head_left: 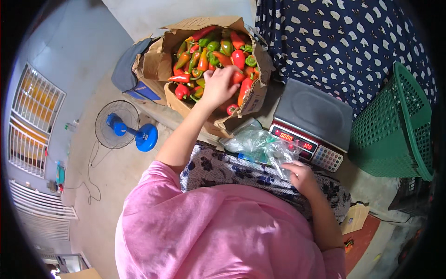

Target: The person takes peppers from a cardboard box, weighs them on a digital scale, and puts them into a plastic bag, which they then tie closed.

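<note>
While the person in the pink T-shirt leans over the work, the head view, looking down, shows me the left hand far off, inside the near part of a torn-topped brown paper sack. The sack is heaped with peppers, red, green and orange, and they lie just about the fingers. Those fingers are bent against a red pepper, but I can't tell from here whether they have closed on it or only touch it. Nearer and to the right, the right hand has the edge of a clear plastic bag pinched between thumb and fingers; the bag hangs crumpled, beside a loose heap of greenish clear plastic near the sack. Just beyond that hand stands a digital scale, its display lit and its platform bare, with a tall green plastic basket to its right. I'd judge the step in hand to be choosing peppers from the sack, with the bag held ready. As I see it, the next move calls for a sure hold on one pepper, a lift clear of its neighbours, and the bag's mouth spread wide enough to take it.
</note>
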The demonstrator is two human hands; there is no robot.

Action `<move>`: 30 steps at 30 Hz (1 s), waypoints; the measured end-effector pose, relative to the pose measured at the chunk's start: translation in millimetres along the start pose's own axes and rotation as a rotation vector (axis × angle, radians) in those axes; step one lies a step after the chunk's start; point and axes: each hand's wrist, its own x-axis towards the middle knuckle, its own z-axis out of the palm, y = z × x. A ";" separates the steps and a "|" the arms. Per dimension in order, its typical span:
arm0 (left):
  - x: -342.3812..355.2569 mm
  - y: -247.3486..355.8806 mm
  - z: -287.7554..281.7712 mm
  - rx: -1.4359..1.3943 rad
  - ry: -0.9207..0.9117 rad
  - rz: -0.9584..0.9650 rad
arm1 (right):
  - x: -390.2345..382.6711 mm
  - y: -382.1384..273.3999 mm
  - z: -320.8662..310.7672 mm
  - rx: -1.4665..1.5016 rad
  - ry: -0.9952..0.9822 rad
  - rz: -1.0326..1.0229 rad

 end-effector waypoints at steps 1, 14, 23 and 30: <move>-0.2 3.0 -3.5 -0.182 0.003 -0.167 | -6.4 12.0 0.3 -0.007 0.006 0.060; 31.7 153.5 50.9 -1.454 -0.430 -0.428 | -4.2 -0.9 -3.1 0.133 -0.084 0.011; 19.4 186.5 213.6 0.006 -0.116 0.111 | 6.6 29.9 7.5 0.074 -0.244 0.055; 22.1 204.7 168.6 -0.254 0.034 0.187 | 6.3 24.5 -1.9 0.181 -0.299 0.208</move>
